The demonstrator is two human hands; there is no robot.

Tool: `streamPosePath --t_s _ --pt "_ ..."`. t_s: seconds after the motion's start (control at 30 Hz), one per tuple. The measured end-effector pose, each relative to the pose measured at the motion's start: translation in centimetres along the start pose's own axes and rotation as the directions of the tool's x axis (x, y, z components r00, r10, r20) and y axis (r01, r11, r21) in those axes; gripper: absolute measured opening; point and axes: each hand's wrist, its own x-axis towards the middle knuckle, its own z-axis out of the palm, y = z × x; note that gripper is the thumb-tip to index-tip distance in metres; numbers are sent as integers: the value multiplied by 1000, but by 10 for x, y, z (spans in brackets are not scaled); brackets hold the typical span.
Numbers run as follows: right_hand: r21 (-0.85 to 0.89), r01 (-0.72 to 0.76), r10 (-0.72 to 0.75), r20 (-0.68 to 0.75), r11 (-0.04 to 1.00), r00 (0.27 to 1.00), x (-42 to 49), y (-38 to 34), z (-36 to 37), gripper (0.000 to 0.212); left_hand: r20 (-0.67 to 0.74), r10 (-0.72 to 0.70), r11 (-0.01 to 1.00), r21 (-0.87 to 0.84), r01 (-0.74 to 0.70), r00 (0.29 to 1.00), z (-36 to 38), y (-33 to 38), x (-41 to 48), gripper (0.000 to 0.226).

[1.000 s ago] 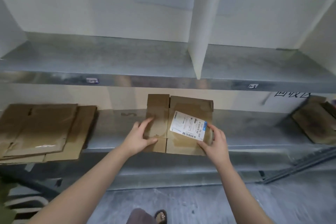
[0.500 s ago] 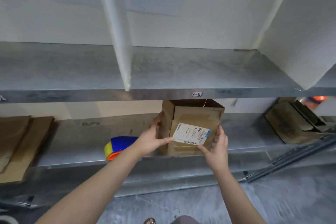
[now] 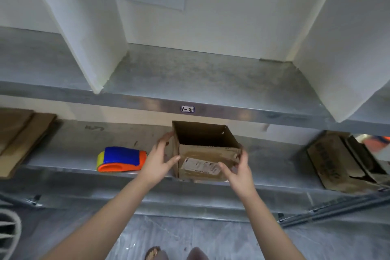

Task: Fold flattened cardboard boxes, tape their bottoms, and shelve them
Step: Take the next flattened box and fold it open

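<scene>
Both hands are working the cardboard box (image 3: 207, 154) right at the front lip of the lower shelf (image 3: 69, 154); whether it is sitting on the metal or hanging just above it, I cannot tell. The left hand (image 3: 157, 160) is pinching the left front corner, fingers (image 3: 165, 140) lying along the side wall and thumb pressing across the front panel. The right hand (image 3: 238, 172) is curling round the opposite front corner. Gripping both corners like that is, by my reading, squaring the walls so the box stays open with its mouth facing up.

The board is looking soft and worn: brown, scuffed, ragged along the top rim, with a white shipping label (image 3: 199, 167) stuck across the front. A glossy plastic tape dispenser (image 3: 121, 159) in blue, orange and yellow is lying just to the left, handy for the bottom seam. Flattened cardboard (image 3: 21, 139) is waiting at the far left. Above, the dull galvanised upper shelf (image 3: 200, 74), tagged 1-3, is sitting between white dividers (image 3: 84, 27), a likely home for the finished box.
</scene>
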Motion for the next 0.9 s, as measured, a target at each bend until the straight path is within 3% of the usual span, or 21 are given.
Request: streamPosePath --t_s 0.2,0.37,0.43,0.53,0.6,0.67,0.77,0.83,0.9 --pt "-124 89 -89 12 988 996 1 5 12 54 32 84 996 5 -85 996 12 -1 -8 54" --pt "55 -12 14 -36 998 999 13 3 11 52 10 -8 990 -141 9 1000 2 2 4 30" --pt "110 -39 44 -41 993 998 23 0 8 50 -4 -19 995 -97 18 1000 -4 3 11 45" --pt "116 -107 106 8 988 994 40 -10 1 76 -50 -58 996 -74 54 997 -10 11 25 87" --pt "116 -140 130 92 983 987 50 -17 -4 91 24 -114 987 -107 116 993 -14 15 36 104" --pt "111 -148 125 191 983 974 56 -23 -8 94 154 -123 976 -162 148 980 -19 16 43 100" --pt "78 -118 94 254 990 963 59 -23 -10 68 210 -60 989 -120 87 976 -21 10 43 74" --pt "24 -73 65 229 997 971 54 -20 -8 50 166 -33 997 -66 45 986 -17 4 37 66" --pt "-8 -33 34 183 999 983 48 -13 -7 47 134 -11 998 -65 20 991 -11 1 30 64"
